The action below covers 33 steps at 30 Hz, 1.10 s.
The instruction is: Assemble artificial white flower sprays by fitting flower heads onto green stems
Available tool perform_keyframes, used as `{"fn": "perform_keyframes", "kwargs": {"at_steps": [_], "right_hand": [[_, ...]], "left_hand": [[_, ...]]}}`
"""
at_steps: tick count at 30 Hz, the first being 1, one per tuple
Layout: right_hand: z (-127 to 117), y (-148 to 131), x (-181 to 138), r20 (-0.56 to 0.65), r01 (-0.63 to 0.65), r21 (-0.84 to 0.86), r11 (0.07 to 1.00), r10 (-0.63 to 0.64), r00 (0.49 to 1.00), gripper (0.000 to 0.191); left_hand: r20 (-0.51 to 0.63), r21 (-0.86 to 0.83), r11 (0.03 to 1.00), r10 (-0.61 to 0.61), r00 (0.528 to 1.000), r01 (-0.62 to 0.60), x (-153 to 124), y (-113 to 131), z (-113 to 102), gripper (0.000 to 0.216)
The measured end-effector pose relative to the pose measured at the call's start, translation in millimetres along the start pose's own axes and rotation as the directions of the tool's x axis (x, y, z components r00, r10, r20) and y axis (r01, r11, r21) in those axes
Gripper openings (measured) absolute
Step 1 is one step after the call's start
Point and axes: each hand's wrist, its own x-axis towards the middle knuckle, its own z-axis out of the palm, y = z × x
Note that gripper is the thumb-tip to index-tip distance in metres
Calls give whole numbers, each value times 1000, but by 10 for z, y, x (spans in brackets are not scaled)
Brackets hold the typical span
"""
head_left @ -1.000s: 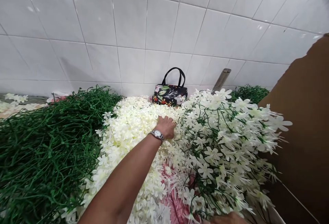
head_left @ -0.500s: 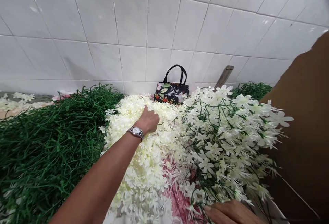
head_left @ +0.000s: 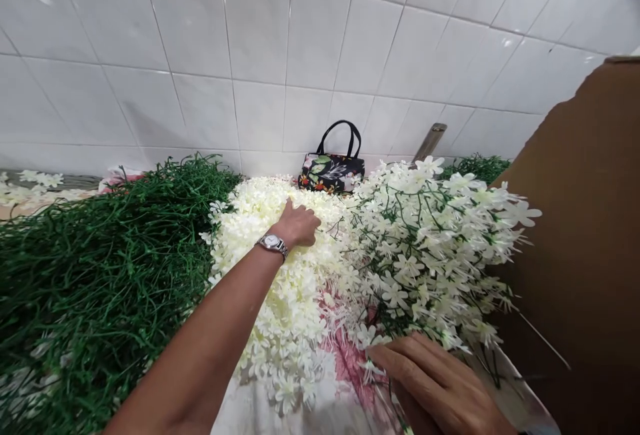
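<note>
Left hand [head_left: 297, 224] half-curled, right hand [head_left: 440, 382] bent; whether either pinches anything, cannot tell | loose white flowers [head_left: 287, 312] under left hand, beside stemmed white flowers [head_left: 407, 266] | right hand has risen further into view, so both hands now seem engaged

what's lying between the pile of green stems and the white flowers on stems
The head view shows a heap of creamy blossoms there, with the left hand over it, and some pink material.

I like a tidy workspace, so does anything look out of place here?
The black floral handbag does: it stands near the tiled wall, just behind the heap of white blossoms, seemingly a personal item among flower parts.
</note>
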Motion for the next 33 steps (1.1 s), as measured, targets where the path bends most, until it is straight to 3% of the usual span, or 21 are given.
{"fn": "perform_keyframes", "kwargs": {"at_steps": [6, 10, 16, 22, 27, 30, 33], "right_hand": [[-65, -197, -61, 33, -38, 78, 996, 35, 999, 29], [-39, -311, -54, -11, -33, 78, 996, 34, 999, 31], [5, -369, -116, -23, -23, 53, 998, 25, 999, 30], [227, -453, -123, 76, -98, 12, 995, 97, 992, 27], [353, -502, -72, 145, -62, -44, 997, 68, 987, 30], [340, -391, 43, 106, -42, -157, 987, 59, 993, 27], [309, -248, 262, 238, -112, -339, 934, 200, 951, 25]], "left_hand": [[4, 5, 994, 109, 994, -109, -77, 321, -65, 35], [87, 28, 987, 156, 984, -159, -222, 531, 99, 29], [131, 95, 986, 122, 984, -135, -463, 490, 276, 20], [61, 110, 981, 154, 986, -160, -666, 420, 227, 18], [-64, 70, 978, 200, 978, -195, -739, 452, 203, 21], [-169, 35, 972, 233, 958, -231, -801, 502, 156, 22], [-187, 6, 965, 259, 947, -263, -926, 621, 172, 19]]}}
